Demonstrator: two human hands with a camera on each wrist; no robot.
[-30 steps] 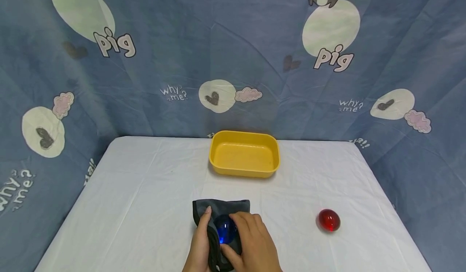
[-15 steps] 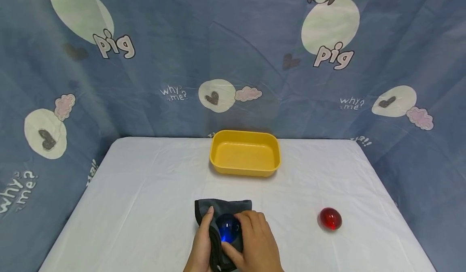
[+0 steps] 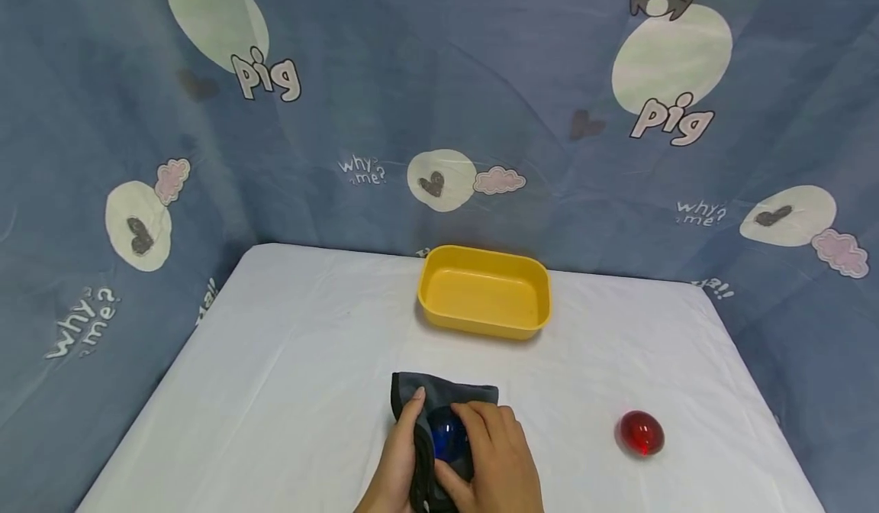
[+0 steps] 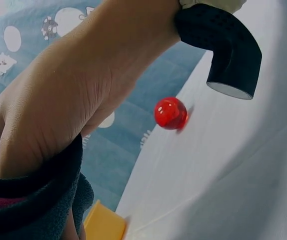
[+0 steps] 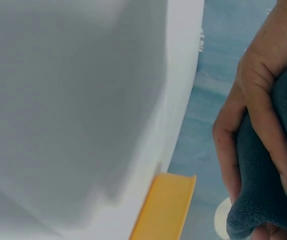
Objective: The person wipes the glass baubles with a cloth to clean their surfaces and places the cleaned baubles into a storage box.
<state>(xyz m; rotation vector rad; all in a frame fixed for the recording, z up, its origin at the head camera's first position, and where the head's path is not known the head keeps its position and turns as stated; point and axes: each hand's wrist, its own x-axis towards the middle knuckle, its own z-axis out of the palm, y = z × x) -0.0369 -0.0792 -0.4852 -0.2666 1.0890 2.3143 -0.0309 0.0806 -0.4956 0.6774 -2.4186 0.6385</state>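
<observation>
At the near middle of the table, a folded dark grey cloth [image 3: 439,387] with black edging is held in my left hand [image 3: 394,459], whose thumb lies up along its left side. A shiny clear blue ball [image 3: 448,433] sits against the cloth. My right hand [image 3: 497,459] grips this ball from the right, fingertips at its top and thumb at its lower edge. In the right wrist view, the cloth [image 5: 256,170] looks thick and fuzzy, with fingers curled round it. The cloth [image 4: 38,200] hides the blue ball in the left wrist view.
A yellow rectangular tub [image 3: 484,326] stands at the back of the white-covered table [image 3: 295,375]. A clear red ball [image 3: 641,433] rests on the table to the right of the hands. Blue printed fabric [image 3: 330,101] hangs behind and beside the table.
The head view has shifted and tilted slightly, so everything appears farther right. Both hands keep their hold on the cloth and the blue ball, and the blue ball shows slightly less.
</observation>
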